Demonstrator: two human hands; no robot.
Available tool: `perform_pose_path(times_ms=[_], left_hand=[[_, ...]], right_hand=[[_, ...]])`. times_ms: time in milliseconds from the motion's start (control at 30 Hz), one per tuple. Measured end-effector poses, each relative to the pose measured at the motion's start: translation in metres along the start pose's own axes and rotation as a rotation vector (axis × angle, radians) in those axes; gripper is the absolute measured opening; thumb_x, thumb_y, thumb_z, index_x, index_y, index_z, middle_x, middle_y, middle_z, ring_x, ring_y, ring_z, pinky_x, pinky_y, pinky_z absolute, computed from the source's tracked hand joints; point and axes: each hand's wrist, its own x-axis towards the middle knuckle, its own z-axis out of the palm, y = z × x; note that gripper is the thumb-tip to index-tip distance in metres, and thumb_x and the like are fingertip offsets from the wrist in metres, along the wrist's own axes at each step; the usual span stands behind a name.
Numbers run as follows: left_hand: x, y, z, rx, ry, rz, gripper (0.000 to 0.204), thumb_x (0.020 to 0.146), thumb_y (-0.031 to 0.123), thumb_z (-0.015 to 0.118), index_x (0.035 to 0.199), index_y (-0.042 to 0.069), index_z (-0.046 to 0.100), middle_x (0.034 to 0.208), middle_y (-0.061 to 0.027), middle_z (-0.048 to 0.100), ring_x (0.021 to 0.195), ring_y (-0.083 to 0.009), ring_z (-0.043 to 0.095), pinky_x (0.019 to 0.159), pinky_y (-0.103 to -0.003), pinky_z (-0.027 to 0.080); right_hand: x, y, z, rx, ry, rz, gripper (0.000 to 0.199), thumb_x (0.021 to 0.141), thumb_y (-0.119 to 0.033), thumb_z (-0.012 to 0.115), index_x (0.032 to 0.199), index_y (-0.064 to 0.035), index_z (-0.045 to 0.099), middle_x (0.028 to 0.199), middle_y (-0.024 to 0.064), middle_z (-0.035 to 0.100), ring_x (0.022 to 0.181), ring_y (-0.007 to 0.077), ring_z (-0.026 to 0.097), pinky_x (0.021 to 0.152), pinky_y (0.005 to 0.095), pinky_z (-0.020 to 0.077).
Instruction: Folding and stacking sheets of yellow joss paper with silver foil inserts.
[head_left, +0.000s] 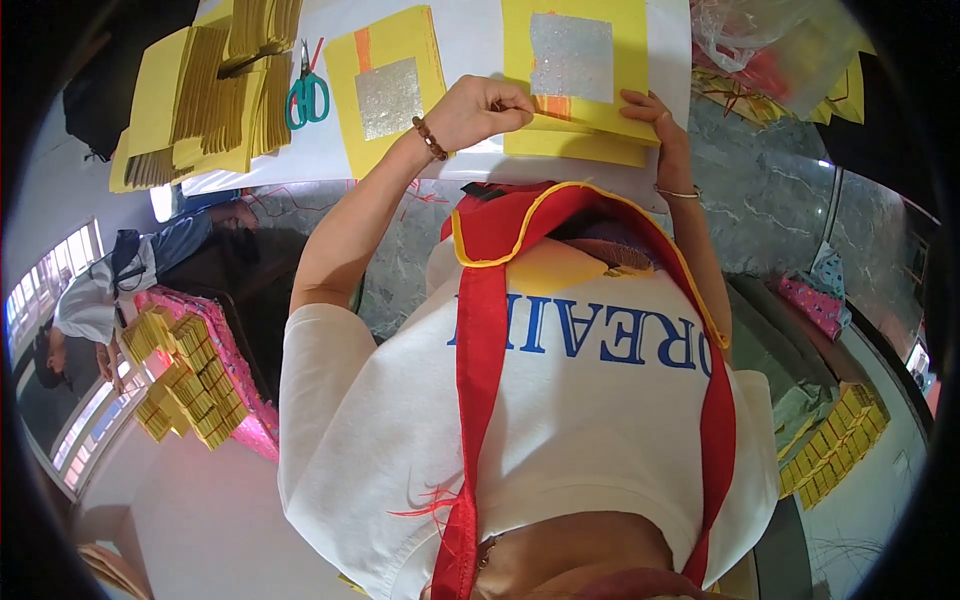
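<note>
I see the stack of yellow paper sheets [575,115] with a silver foil square [571,57] at twelve o'clock on the white table [470,40], my left hand [480,108] pinching its near edge, right hand [655,115] fingers flat on its corner, green scissors [308,95] at ten o'clock.

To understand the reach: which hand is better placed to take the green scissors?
Probably the left. The left hand pinches the yellow paper stack on the side toward the scissors. The right hand touches the stack's opposite edge, farther away.
</note>
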Motion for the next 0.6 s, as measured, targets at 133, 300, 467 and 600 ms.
perform_pose_path(times_ms=[133, 300, 467, 600], left_hand=[[0.001, -0.001, -0.003, -0.011, -0.012, -0.006, 0.013, 0.078, 0.013, 0.061, 0.082, 0.001, 0.065, 0.068, -0.0006, 0.061, 0.063, -0.0061, 0.052, 0.059, -0.022, 0.043], [0.008, 0.0, -0.005, -0.036, -0.073, -0.057, 0.013, 0.077, 0.013, 0.059, 0.077, 0.001, 0.064, 0.065, 0.0009, 0.058, 0.061, -0.0046, 0.049, 0.057, -0.022, 0.04], [0.011, 0.002, -0.007, -0.01, -0.07, -0.071, 0.014, 0.076, 0.014, 0.058, 0.076, 0.001, 0.063, 0.063, 0.0017, 0.056, 0.06, -0.0047, 0.047, 0.057, -0.022, 0.039], [0.014, 0.0, -0.007, -0.037, -0.058, -0.093, 0.015, 0.075, 0.015, 0.059, 0.075, 0.001, 0.063, 0.062, 0.0021, 0.054, 0.059, -0.0051, 0.046, 0.056, -0.022, 0.039]], right_hand=[[0.0, 0.003, 0.002, 0.03, 0.011, 0.011, 0.049, 0.096, -0.035, 0.029, 0.096, -0.0012, 0.064, 0.12, 0.0135, 0.054, 0.125, 0.0268, 0.035, 0.105, 0.0372, 0.0221], [0.001, 0.001, 0.002, 0.016, 0.011, 0.025, 0.049, 0.096, -0.036, 0.029, 0.097, -0.0012, 0.064, 0.12, 0.0136, 0.054, 0.125, 0.0269, 0.035, 0.105, 0.0375, 0.0223], [0.001, 0.008, -0.001, 0.024, 0.005, 0.003, 0.051, 0.096, -0.037, 0.028, 0.097, -0.001, 0.064, 0.12, 0.0138, 0.054, 0.125, 0.0267, 0.036, 0.105, 0.0377, 0.0227], [0.0, 0.009, -0.002, 0.037, -0.016, -0.05, 0.048, 0.095, -0.036, 0.03, 0.103, -0.0017, 0.061, 0.121, 0.0129, 0.053, 0.125, 0.0267, 0.035, 0.105, 0.0378, 0.0225]])
